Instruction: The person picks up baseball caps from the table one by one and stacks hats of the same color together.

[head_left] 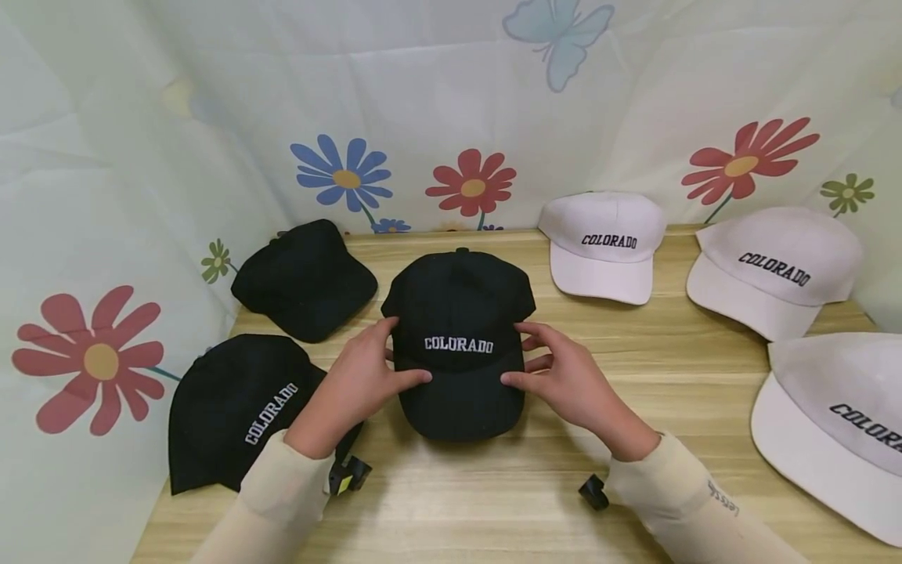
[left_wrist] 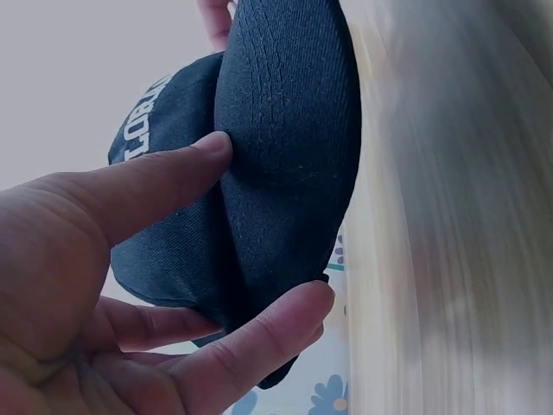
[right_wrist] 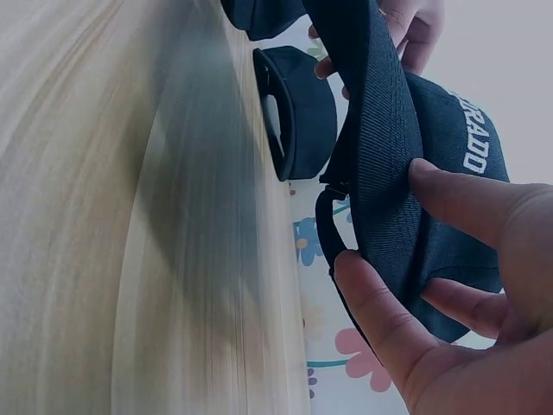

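Flowers and a butterfly are printed on the pale cloth (head_left: 437,86) behind my wooden desk (head_left: 479,501). My black cap (head_left: 458,298) is in the middle, its front facing me, with COLORADO in white letters. I think getting hold of it is done, but letting it go is not done yet, because both my hands have it. It is right between them, touching both, and it seems to be up above the desk. My left hand (head_left: 359,384) pinches one side of the brim, thumb on top. My right hand (head_left: 564,376) pinches the other side the same way. Out to the left, the far black cap (head_left: 303,282) has its brim to the right, and the near black cap (head_left: 225,392) is partly hidden by my left sleeve (head_left: 282,482). Out to the right are the back white cap (head_left: 599,278), the middle white cap (head_left: 796,235) and the front white cap (head_left: 810,439), which I see only part of. Black is on one side and white on the other, so that much looks done.
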Tool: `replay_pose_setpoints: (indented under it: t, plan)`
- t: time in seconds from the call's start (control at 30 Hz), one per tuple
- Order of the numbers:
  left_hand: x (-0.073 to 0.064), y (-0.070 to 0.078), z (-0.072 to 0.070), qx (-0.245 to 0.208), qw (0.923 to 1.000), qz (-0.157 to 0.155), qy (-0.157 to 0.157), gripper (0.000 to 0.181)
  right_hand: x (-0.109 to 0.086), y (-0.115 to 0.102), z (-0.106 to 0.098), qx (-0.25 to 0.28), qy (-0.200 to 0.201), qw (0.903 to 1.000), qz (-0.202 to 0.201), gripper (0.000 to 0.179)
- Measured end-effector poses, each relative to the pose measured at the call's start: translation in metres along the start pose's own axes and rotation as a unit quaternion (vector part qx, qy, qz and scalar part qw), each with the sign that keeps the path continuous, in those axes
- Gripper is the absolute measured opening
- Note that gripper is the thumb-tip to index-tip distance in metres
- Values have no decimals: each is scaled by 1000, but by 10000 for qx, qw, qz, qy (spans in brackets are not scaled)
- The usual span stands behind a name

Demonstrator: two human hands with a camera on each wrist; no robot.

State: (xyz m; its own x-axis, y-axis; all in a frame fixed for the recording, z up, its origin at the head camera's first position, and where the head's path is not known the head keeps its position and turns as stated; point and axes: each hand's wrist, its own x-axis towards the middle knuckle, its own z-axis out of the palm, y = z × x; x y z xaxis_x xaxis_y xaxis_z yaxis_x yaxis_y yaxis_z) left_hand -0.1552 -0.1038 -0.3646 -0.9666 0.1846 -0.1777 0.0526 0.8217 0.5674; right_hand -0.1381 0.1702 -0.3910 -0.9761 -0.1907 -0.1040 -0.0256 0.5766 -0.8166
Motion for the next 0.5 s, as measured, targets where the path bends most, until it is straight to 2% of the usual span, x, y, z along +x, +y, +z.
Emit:
replay_pose_setpoints:
  t: [0.27, 0.5]
  plan:
    - [0, -2, 7, 83, 9999, 90, -1, 96, 0, 4, 2, -15, -37, 10000, -2, 75]
    - [6, -6, 16, 71, 9997, 222, 33, 94, 1, 10, 4, -141, -9, 9999, -60, 73]
